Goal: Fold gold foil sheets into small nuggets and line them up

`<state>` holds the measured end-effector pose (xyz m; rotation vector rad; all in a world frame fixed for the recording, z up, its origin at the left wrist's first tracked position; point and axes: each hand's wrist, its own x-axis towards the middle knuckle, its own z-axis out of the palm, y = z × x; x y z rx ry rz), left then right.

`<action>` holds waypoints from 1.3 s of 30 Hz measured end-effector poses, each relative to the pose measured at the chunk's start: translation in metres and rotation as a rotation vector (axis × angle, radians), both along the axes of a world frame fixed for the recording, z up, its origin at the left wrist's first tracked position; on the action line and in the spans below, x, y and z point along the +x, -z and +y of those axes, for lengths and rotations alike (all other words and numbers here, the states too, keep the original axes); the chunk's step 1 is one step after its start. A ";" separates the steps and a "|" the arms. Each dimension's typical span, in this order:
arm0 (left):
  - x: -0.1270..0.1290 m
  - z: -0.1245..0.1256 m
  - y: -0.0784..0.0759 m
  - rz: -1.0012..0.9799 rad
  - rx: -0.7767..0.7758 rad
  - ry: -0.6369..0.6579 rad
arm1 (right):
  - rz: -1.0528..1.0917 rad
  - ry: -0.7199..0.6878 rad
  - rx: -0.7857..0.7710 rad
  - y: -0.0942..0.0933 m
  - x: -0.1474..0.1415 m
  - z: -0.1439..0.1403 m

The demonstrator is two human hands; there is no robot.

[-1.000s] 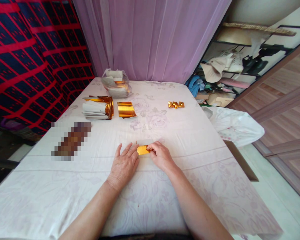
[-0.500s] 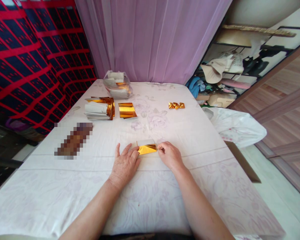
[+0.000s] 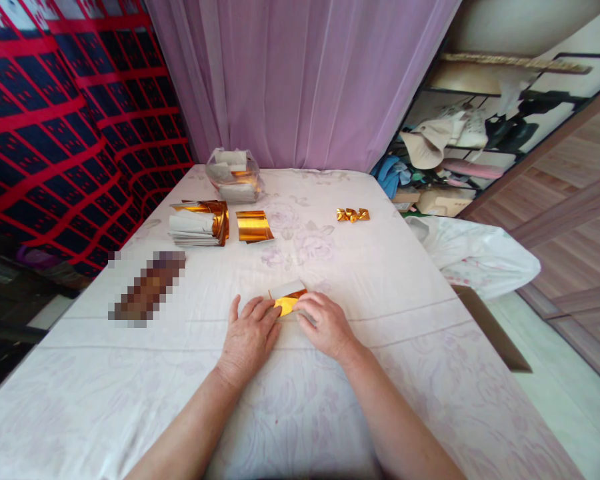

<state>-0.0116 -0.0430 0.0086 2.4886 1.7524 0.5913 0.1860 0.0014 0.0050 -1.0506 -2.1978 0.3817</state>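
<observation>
A small sheet of gold foil paper [image 3: 286, 300] with a white back lies on the floral white tablecloth [image 3: 380, 280], near the front middle. My left hand [image 3: 249, 335] rests flat with its fingertips pressing the sheet's left end. At the sheet's right end my right hand [image 3: 325, 323] pinches the paper, with the white edge lifted and tilted. Farther back lie a single gold sheet [image 3: 253, 226], a stack of gold and white sheets [image 3: 197, 223] and a clear bag of more sheets [image 3: 233, 175].
Folded gold pieces [image 3: 353, 214] sit at the back right of the table. A blurred brown patch [image 3: 147, 285] lies to the left. A purple curtain [image 3: 300, 80] hangs behind, a red patterned cloth [image 3: 55, 120] at left, cluttered shelves [image 3: 460, 147] at right.
My right hand slid right along the gold sheet, then came back left, and the sheet's white edge now stands tilted up. The left hand stayed pressing. The view shifted slightly downward.
</observation>
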 end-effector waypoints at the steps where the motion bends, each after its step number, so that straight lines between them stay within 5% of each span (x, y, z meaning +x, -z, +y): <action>1: 0.000 0.000 -0.001 -0.001 0.001 -0.001 | -0.037 -0.031 -0.006 0.001 -0.004 -0.001; 30: 0.004 0.007 -0.008 -0.123 -0.062 -0.039 | -0.172 -0.074 0.009 0.003 -0.015 0.001; 39: -0.003 0.008 0.002 -0.157 -0.034 -0.051 | -0.132 -0.034 0.069 0.008 -0.017 0.003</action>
